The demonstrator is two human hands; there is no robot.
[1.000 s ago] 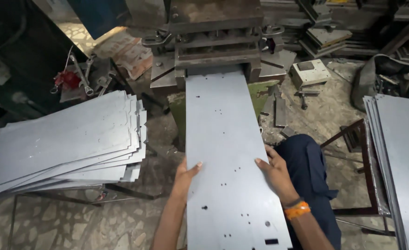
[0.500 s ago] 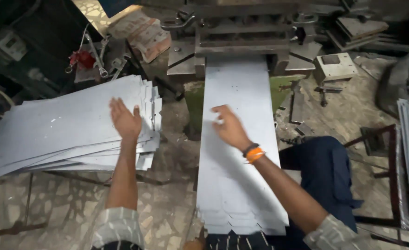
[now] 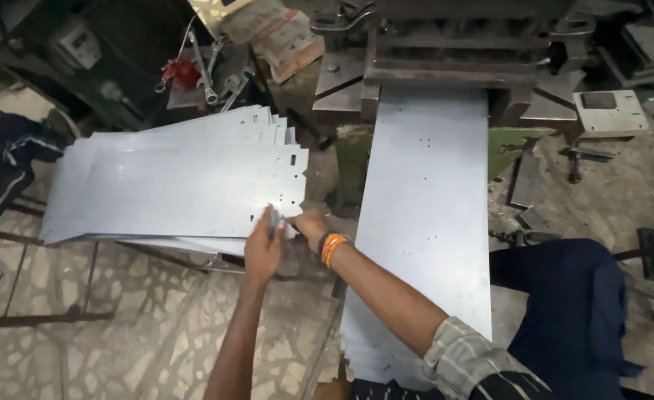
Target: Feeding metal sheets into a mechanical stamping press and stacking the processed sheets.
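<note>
We've got the top grey punched steel sheet point(image 3: 186, 189) of the fanned stack point(image 3: 97, 222) by its near right corner. Left hand point(image 3: 264, 248) lies flat on that corner, fingers point(image 3: 271, 221) stretched out; right hand point(image 3: 310, 222) w/ orange wristband point(image 3: 332, 247) pinches the edge, fingers closed on it. Right of the fingers: long grey sheet point(image 3: 427, 222) running up into the dark press machine point(image 3: 445, 44). Beyond, red-handled tools point(image 3: 182, 72).

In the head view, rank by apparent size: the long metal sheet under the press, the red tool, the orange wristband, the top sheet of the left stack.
1-2. Long metal sheet and top sheet: too alike to rank.
3. Red tool.
4. Orange wristband, though nearer the camera.
</note>
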